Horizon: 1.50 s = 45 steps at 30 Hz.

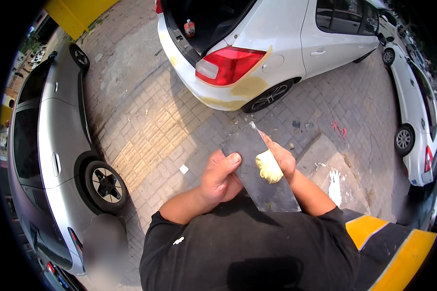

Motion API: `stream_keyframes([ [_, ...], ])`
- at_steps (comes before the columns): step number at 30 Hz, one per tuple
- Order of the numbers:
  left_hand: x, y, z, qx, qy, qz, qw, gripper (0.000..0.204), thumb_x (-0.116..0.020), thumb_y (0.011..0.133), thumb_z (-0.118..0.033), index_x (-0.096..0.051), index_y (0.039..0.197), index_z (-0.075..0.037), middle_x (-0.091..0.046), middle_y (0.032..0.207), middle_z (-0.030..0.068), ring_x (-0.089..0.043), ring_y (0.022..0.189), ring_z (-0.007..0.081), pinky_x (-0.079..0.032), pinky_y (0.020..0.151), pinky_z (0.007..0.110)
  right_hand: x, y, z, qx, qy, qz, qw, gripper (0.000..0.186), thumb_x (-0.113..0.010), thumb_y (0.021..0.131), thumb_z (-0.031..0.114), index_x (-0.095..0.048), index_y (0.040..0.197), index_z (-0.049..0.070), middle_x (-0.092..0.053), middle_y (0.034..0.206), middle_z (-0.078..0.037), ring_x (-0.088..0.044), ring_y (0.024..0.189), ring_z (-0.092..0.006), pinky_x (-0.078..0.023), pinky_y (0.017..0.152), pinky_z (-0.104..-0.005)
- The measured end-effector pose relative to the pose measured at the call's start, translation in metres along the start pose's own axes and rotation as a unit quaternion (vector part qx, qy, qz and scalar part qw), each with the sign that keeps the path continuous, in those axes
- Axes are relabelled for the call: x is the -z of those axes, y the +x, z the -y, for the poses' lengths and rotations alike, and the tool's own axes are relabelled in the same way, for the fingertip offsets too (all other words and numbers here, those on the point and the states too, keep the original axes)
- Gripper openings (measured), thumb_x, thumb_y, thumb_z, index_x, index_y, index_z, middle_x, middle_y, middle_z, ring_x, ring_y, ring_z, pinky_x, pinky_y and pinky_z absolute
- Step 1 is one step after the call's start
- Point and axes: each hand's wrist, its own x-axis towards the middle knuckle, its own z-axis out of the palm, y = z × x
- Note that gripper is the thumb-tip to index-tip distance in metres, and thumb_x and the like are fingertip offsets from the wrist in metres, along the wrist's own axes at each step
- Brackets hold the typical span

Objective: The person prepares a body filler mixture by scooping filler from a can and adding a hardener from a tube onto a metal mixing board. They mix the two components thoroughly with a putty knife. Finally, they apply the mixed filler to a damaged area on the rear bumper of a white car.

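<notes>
My left hand (222,175) grips the left edge of a thin dark grey mixing board (250,165), its thumb pressed flat on the upper face. A thick dollop of pale yellow putty (268,167) sits near the board's right edge. My right hand (280,157) is at that right edge, partly behind the board, with its fingers curled; what it holds, if anything, is hidden. Whitish residue marks the board's far corner. Ahead stands a white car (272,29) with its tailgate up. Yellowish filler patches (249,87) cover its rear quarter and bumper around the red taillight (233,65).
A silver car (65,111) stands close on the left. Another white car (415,97) is at the right. A black-and-yellow striped block (391,242) lies beside me at lower right. White splatter (334,188) marks a concrete slab. A red bottle (189,28) stands in the open trunk.
</notes>
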Motion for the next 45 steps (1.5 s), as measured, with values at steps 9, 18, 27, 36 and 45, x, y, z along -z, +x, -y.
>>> stream_keyframes([
  [9, 0.04, 0.0, -0.001, -0.06, 0.066, -0.052, 0.995, 0.045, -0.039, 0.1, -0.025, -0.044, 0.135, 0.003, -0.055, 0.133, 0.0142, -0.053, 0.123, 0.0274, -0.038, 0.105, 0.043, 0.047, 0.023, 0.05, 0.007, -0.121, -0.274, 0.954, 0.017, -0.057, 0.094, 0.003, -0.061, 0.11, -0.004, -0.067, 0.101, -0.008, -0.059, 0.09, -0.0124, -0.047, 0.079, -0.0253],
  [18, 0.041, -0.004, 0.004, -0.234, 0.388, -0.112, 0.884, 0.032, -0.041, 0.101, -0.012, -0.05, 0.124, 0.008, -0.059, 0.122, 0.015, -0.057, 0.112, 0.0218, -0.044, 0.096, 0.036, 0.01, 0.052, 0.081, 0.246, -0.455, 0.033, 0.855, 0.039, -0.061, 0.068, 0.006, -0.065, 0.106, -0.004, -0.062, 0.102, -0.014, -0.063, 0.094, -0.0305, -0.054, 0.08, -0.0373],
  [27, 0.039, -0.01, 0.002, -0.251, 0.419, -0.124, 0.864, 0.029, -0.039, 0.101, -0.01, -0.052, 0.12, 0.008, -0.06, 0.116, 0.0138, -0.057, 0.104, 0.0171, -0.044, 0.09, 0.031, -0.004, 0.053, 0.077, 0.238, -0.453, 0.056, 0.857, 0.039, -0.06, 0.068, 0.007, -0.063, 0.105, -0.007, -0.062, 0.102, -0.015, -0.061, 0.096, -0.0307, -0.054, 0.081, -0.0382],
  [36, 0.038, -0.015, 0.001, -0.257, 0.417, -0.157, 0.858, 0.029, -0.038, 0.101, -0.009, -0.054, 0.116, 0.01, -0.061, 0.112, 0.0144, -0.058, 0.102, 0.018, -0.045, 0.089, 0.032, -0.008, 0.058, 0.074, 0.231, -0.446, 0.043, 0.863, 0.041, -0.06, 0.067, 0.005, -0.063, 0.105, -0.008, -0.061, 0.102, -0.016, -0.061, 0.097, -0.0321, -0.054, 0.081, -0.0387],
  [45, 0.039, -0.017, -0.005, -0.269, 0.448, -0.14, 0.841, 0.03, -0.038, 0.101, -0.009, -0.053, 0.116, 0.012, -0.06, 0.114, 0.0164, -0.058, 0.104, 0.0206, -0.046, 0.091, 0.034, -0.018, 0.061, 0.074, 0.195, -0.42, 0.058, 0.885, 0.037, -0.061, 0.066, -0.005, -0.063, 0.103, -0.009, -0.062, 0.1, -0.016, -0.062, 0.094, -0.0328, -0.053, 0.082, -0.0393],
])
